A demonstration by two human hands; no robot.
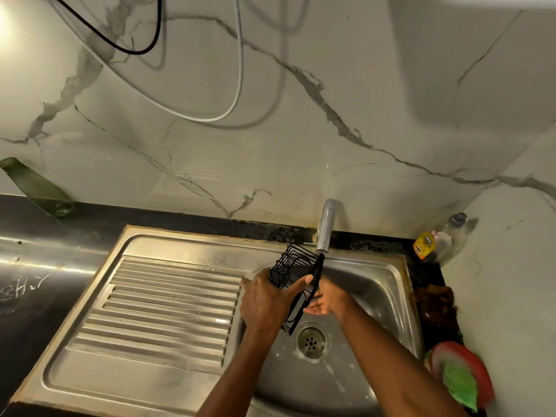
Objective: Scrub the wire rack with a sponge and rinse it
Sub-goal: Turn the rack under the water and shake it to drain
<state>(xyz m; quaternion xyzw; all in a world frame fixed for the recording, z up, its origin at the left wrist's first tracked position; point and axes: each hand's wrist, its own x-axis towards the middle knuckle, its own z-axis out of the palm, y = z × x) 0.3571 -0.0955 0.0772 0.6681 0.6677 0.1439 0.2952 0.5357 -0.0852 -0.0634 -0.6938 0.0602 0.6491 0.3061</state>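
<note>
A black wire rack [293,266] is held tilted over the steel sink basin [373,284], its top end just under the tap spout [325,227]. My left hand [267,299] grips the rack from the left, thumb across its frame. My right hand [326,297] touches the rack's right side with fingers extended. A green sponge [460,383] lies on a red dish [478,368] at the right edge of the counter. No water stream is clearly visible from the tap.
The ribbed drainboard [156,308] lies to the left of the basin, and the drain [311,343] sits below the rack. A dish-soap bottle [433,242] stands in the back right corner. A green glass bottle [39,188] leans on the dark counter at left. Cables hang on the marble wall.
</note>
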